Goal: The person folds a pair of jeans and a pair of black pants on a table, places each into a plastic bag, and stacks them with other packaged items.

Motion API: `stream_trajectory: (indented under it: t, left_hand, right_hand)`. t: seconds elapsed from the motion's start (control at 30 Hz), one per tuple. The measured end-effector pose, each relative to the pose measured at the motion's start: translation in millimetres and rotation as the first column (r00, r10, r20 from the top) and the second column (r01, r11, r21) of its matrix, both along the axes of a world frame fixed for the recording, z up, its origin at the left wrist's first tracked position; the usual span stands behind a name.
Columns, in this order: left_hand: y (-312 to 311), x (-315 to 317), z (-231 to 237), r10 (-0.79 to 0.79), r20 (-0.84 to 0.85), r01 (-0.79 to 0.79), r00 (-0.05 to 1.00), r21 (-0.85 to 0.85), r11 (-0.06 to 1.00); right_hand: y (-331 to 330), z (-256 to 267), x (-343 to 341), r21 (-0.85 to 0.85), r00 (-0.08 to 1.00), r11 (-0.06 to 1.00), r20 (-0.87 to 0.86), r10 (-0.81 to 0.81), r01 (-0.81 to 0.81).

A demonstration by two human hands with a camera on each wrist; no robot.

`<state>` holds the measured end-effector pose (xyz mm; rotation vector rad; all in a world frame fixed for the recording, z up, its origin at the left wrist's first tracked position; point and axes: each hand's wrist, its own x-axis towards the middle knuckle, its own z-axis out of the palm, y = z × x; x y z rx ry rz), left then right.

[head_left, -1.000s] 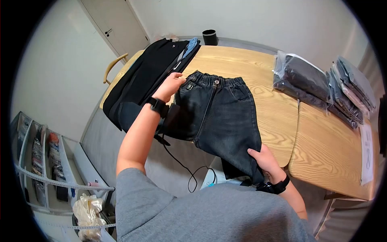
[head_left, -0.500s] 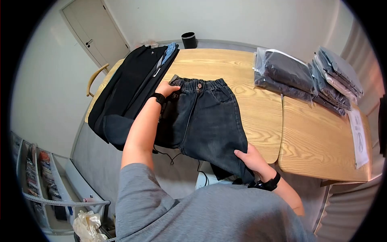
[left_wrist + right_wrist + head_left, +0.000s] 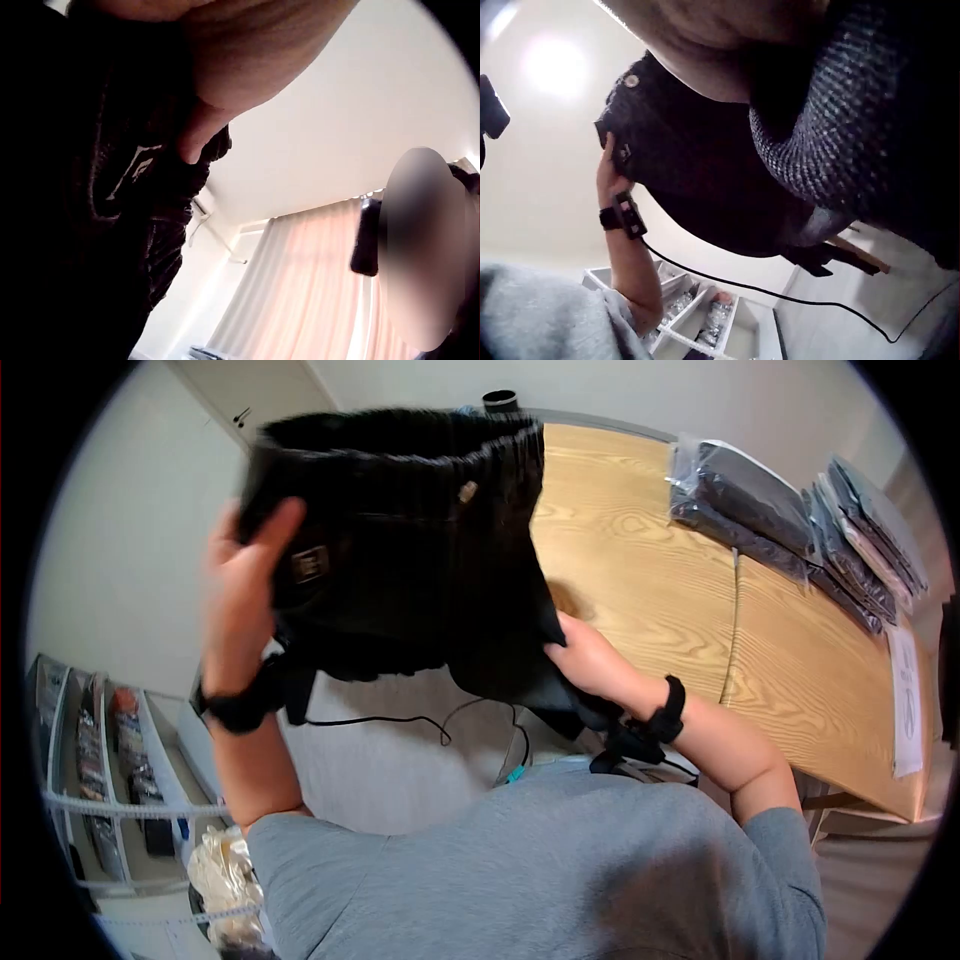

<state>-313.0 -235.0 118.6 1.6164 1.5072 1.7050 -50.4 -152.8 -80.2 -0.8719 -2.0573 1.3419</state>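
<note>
Far left we have the shelf rack (image 3: 140,810). Next, our left hand (image 3: 243,605) grips the dark jeans (image 3: 390,560) at the waist side, thumb across the front by the square patch (image 3: 310,564). Jeans held up between our hands, waistband on top, partly blocking the wooden table (image 3: 640,550). Our right hand (image 3: 592,658) grips low on one leg. Far right: bagged clothes (image 3: 750,510).

On the pale wood-grain table (image 3: 640,490), I see dark folded garments in clear plastic bags (image 3: 755,515) and one long white sheet (image 3: 905,700).
</note>
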Motion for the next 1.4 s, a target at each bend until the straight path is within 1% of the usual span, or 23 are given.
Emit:
stream_trajectory:
  t: [0.03, 0.1, 0.17, 0.2, 0.23, 0.27, 0.3, 0.33, 0.37, 0.4, 0.43, 0.47, 0.5, 0.57, 0.6, 0.63, 0.7, 0.73, 0.8, 1.1, 1.23, 1.37, 1.4]
  left_hand:
    - [-24.6, -2.2, 9.9, 0.062, -0.029, -0.060, 0.998, 0.085, 0.995]
    - [-78.2, -16.8, 29.9, 0.406, -0.090, -0.396, 0.909, 0.113, 0.911]
    - [-143.9, -46.9, 50.2, 0.390, -0.071, -0.382, 0.918, 0.101, 0.918]
    - [-168.5, -48.8, 56.4, 0.460, -0.145, -0.432, 0.876, 0.185, 0.883]
    - [-191.5, -51.3, 60.5, 0.527, -0.212, -0.469, 0.823, 0.270, 0.841]
    - [-217.9, -63.9, 64.5, 0.548, -0.218, -0.476, 0.807, 0.308, 0.824]
    - [-233.8, -67.2, 68.5, 0.463, -0.840, -0.348, 0.284, 0.359, 0.866]
    - [-244.3, -71.6, 62.7, 0.536, -0.788, -0.358, 0.304, 0.426, 0.831]
    - [-251.8, -76.2, 53.1, 0.605, -0.728, -0.367, 0.323, 0.493, 0.789]
    - [-257.2, -73.6, 44.7, 0.418, -0.374, -0.336, 0.828, 0.265, 0.904]
    - [-246.6, -61.5, 41.0, 0.324, -0.105, -0.318, 0.940, 0.071, 0.946]
    - [-227.2, -55.9, 26.6, 0.605, -0.261, -0.551, 0.752, 0.255, 0.795]
    - [-204.9, -31.8, 22.4, 0.479, 0.009, -0.474, 0.878, 0.159, 0.866]
    - [-181.8, -30.4, 14.0, 0.315, 0.049, -0.314, 0.948, -0.020, 0.949]
    - [-170.4, -33.5, 6.1, 0.319, 0.088, -0.315, 0.944, -0.053, 0.948]
    - [-160.5, -37.4, -4.0, 0.323, 0.127, -0.314, 0.938, -0.084, 0.946]
    - [-147.1, -62.0, -24.6, 0.282, 0.136, -0.269, 0.950, -0.106, 0.957]
    - [-140.1, -70.6, -30.9, 0.284, 0.175, -0.267, 0.943, -0.117, 0.957]
    - [-135.6, -97.3, -46.1, 0.304, 0.154, -0.275, 0.940, -0.180, 0.944]
    - [-123.7, -132.6, -94.3, 0.287, 0.239, -0.206, 0.928, -0.313, 0.927]
    - [-122.3, -146.1, -102.1, 0.267, 0.202, -0.207, 0.942, -0.277, 0.938]
    - [-118.4, -148.4, -114.5, 0.286, 0.293, -0.227, 0.912, -0.220, 0.949]
    - [-116.3, -146.7, -117.2, 0.298, 0.314, -0.249, 0.901, -0.189, 0.950]
  right_hand:
    - [-2.2, 6.5, -13.6, -0.012, 1.000, 1.000, 0.012, 0.017, -0.017]
    - [-6.5, 12.5, -40.2, -0.030, 0.998, 0.998, 0.019, 0.058, -0.057]
    - [-10.9, 16.3, -66.5, 0.094, 0.954, 0.980, -0.232, 0.192, -0.174]
    - [-10.6, 10.0, -82.6, 0.288, 0.927, 0.951, -0.315, 0.202, -0.110]
    - [-10.0, 10.5, -94.2, 0.287, 0.921, 0.950, -0.322, 0.220, -0.126]
    - [-9.1, 11.9, -105.1, 0.186, 0.944, 0.959, -0.214, 0.251, -0.213]
    - [-10.4, 13.1, -114.1, 0.078, 0.951, 0.956, -0.105, 0.291, -0.284]
    - [-16.1, 13.9, -121.2, 0.093, 0.939, 0.958, -0.196, 0.283, -0.270]
    - [-19.8, 16.4, -125.7, 0.098, 0.933, 0.954, -0.201, 0.297, -0.283]
    - [-24.2, 28.4, -126.2, 0.098, 0.912, 0.945, -0.251, 0.326, -0.311]
    - [-26.5, 39.9, -125.6, 0.098, 0.888, 0.936, -0.297, 0.352, -0.338]
    - [-17.8, 50.1, -125.4, 0.441, 0.870, 0.819, -0.150, 0.470, -0.367]
    - [-12.8, 46.8, -121.7, 0.267, 0.727, 0.768, -0.253, 0.639, -0.582]
    - [-23.6, 61.6, -122.1, 0.097, 0.654, 0.799, -0.521, 0.548, -0.593]
    - [-20.0, 58.6, -122.1, 0.148, 0.646, 0.793, -0.501, 0.576, -0.592]
    - [-14.0, 57.0, -119.7, 0.097, 0.741, 0.809, -0.350, 0.573, -0.580]
    - [-14.3, 44.2, -125.4, -0.187, 0.839, 0.851, -0.365, 0.404, -0.491]
    - [-11.4, 39.5, -129.4, -0.186, 0.842, 0.853, -0.358, 0.403, -0.487]
    - [-2.9, 31.8, -137.9, -0.364, 0.831, 0.831, -0.521, 0.193, -0.421]
    - [29.1, 25.8, -159.1, -0.500, 0.870, 0.764, -0.468, 0.158, -0.408]
    - [31.8, 34.8, -166.5, -0.489, 0.852, 0.753, -0.492, 0.179, -0.441]
    - [29.9, 30.6, -176.6, -0.503, 0.836, 0.734, -0.525, 0.160, -0.456]
    - [23.4, 34.6, -178.9, -0.457, 0.825, 0.764, -0.538, 0.170, -0.456]
